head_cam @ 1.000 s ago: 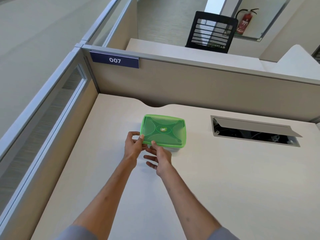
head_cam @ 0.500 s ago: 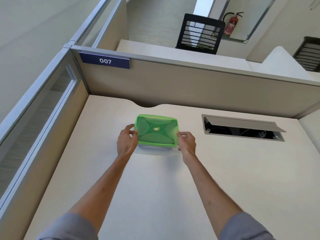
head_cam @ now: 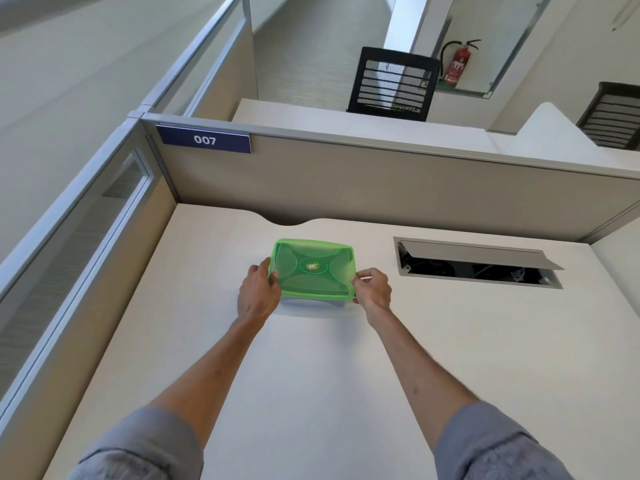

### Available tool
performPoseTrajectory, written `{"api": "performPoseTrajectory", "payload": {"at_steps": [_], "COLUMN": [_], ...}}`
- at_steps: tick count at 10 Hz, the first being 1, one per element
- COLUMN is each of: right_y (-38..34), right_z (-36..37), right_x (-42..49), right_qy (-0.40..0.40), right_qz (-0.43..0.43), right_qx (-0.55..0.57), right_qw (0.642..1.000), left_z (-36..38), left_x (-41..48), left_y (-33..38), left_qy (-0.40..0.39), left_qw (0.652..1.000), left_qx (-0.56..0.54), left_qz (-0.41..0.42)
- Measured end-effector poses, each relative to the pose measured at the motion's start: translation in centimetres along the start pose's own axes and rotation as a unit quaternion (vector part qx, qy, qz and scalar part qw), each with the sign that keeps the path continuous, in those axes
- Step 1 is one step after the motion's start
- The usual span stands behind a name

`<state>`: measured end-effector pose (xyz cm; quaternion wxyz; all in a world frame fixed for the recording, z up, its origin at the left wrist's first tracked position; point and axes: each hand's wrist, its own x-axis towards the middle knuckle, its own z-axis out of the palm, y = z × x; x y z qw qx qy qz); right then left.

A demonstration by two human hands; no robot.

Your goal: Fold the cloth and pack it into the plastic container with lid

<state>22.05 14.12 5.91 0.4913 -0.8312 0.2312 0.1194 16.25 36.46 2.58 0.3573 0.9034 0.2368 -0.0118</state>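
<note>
We note a pale desk (head_cam: 311, 375) enclosed by cubicle partitions (head_cam: 346, 181), one bearing a blue plate marked 007 (head_cam: 205, 140), with an open cable hatch (head_cam: 478, 263) set into the desktop at right. Toward the rear centre of the desk stands the plastic container, its green lid (head_cam: 313, 268) seated on top; the cloth is not visible to us. Our left hand (head_cam: 258, 294) grips the lid's left edge and our right hand (head_cam: 372, 289) pinches its right edge, fingers closed on the rim.
</note>
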Motion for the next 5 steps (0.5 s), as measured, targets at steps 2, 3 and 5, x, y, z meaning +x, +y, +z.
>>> {"api": "performPoseTrajectory", "payload": {"at_steps": [2, 3, 5], "right_y": [-0.3, -0.5, -0.5], "right_z": [-1.2, -1.9, -2.8], "right_x": [-0.1, -0.5, -1.4], "right_qy": [-0.035, -0.054, -0.094], "right_qz": [-0.019, -0.031, -0.088], "right_qx": [-0.030, -0.046, -0.116], "right_qw": [0.999, 0.997, 0.985], "left_z": [-0.8, -1.1, -1.5], "left_x": [-0.4, -1.1, -2.1], "left_y": [1.1, 2.1, 3.7], "left_qy": [-0.020, -0.038, -0.068], "left_qw": [0.997, 0.996, 0.994], "left_qx": [0.072, 0.076, 0.088], "left_qz": [0.018, 0.021, -0.001]}}
